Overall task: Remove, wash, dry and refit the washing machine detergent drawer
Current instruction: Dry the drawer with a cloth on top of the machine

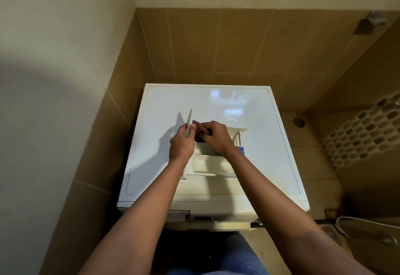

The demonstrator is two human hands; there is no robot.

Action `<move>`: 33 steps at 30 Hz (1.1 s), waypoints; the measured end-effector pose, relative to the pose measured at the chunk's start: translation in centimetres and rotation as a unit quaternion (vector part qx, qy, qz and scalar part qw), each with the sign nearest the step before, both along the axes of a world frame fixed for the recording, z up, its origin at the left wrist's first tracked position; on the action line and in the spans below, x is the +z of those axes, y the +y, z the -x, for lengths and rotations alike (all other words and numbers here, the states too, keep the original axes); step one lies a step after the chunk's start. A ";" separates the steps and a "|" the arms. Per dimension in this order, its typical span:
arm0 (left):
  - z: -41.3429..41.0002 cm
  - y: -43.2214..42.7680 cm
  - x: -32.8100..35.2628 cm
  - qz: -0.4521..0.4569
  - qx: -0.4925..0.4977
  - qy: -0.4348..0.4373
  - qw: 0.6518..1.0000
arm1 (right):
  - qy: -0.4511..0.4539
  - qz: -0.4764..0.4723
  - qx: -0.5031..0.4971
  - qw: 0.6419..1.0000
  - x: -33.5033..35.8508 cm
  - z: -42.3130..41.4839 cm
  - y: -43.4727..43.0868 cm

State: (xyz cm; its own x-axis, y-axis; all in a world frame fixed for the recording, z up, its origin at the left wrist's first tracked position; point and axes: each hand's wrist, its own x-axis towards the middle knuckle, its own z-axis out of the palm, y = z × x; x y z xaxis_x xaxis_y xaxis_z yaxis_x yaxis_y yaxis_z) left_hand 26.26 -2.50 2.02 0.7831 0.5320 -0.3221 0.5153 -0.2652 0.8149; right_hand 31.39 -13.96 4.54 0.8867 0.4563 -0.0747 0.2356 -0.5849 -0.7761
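The detergent drawer lies flat on the washing machine top, just below the middle of the frame, with its front panel standing up at the far end. The left grip is closed round the edge of that panel. The right grip holds a bunched dark red cloth and presses it into the far compartment, so this looks like the drying step. At the lower left of the machine's front, the drawer slot stands vacant.

The drawer looks like thin moulded plastic. It is probably light and stiff, and the inner dividers and the blue insert on its right side seem likely to flex or snap under a hard twist. If any wash water is left on it, the smooth walls would be slippery. The panel and the long outer side walls appear to be the firmest places to hold it, while the insert and the thin partitions are poor ones. The soft cloth should fold into the corners easily. On the glossy top the drawer may slide unless one grip holds it.
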 end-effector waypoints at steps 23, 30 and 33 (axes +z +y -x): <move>-0.2 0.1 -0.2 0.018 0.005 0.001 1.000 | -0.090 0.101 -0.020 0.991 -0.8 7.2 1.5; 0.2 0.1 -0.2 0.035 0.005 -0.013 0.999 | -0.095 0.157 -0.135 0.974 -3.1 7.1 -7.2; 0.1 -0.1 -0.1 0.036 0.006 -0.017 0.999 | -0.090 0.176 -0.173 0.965 -3.3 7.3 -7.7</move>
State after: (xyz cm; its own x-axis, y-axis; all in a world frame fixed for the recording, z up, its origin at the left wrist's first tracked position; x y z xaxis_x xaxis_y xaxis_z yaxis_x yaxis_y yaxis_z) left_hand 26.19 -2.56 1.96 0.7885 0.5171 -0.3330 0.4892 -0.1991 0.8492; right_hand 24.13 -21.69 1.26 0.9945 0.1043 -0.0016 0.0907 -0.8727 -0.4797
